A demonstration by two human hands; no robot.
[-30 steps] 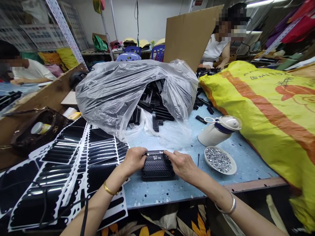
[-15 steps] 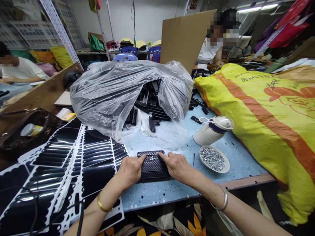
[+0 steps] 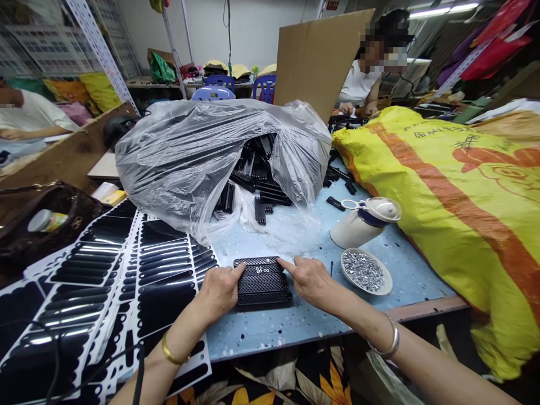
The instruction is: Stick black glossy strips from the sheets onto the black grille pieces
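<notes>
A workroom with a pale wall (image 3: 202, 34) and purple chairs (image 3: 265, 89) lies behind a blue table (image 3: 253, 333). A cardboard sheet (image 3: 316, 62) stands upright beyond the far right part of the table, next to a co-worker (image 3: 358, 84) in a white top; another person (image 3: 42, 112) sits at the far left, partly cut off by the edge of the view.

The black mesh block (image 3: 264, 287) lies near the front edge of the table, between the two hands. A few small white rings (image 3: 262, 270) show on its upper part. The left hand (image 3: 219, 289) is at its left end, one fingertip on the upper left corner and the other fingers curled. The right hand (image 3: 310, 278) is at the other end, its index finger stretched to the upper right corner. Whether either hand really grips the block or only presses on it, I cannot tell.

Behind the block spreads a clear plastic bag (image 3: 181, 152), with black parts (image 3: 272, 188) showing through its opening. Patterned sheets (image 3: 162, 270) with black strips overlap at the left, near a brown handbag (image 3: 84, 211). To the right, a bowl (image 3: 387, 281) of shiny bits sits just in front of a white jug (image 3: 352, 232), and a yellow sack (image 3: 442, 185) slumps beyond them.
</notes>
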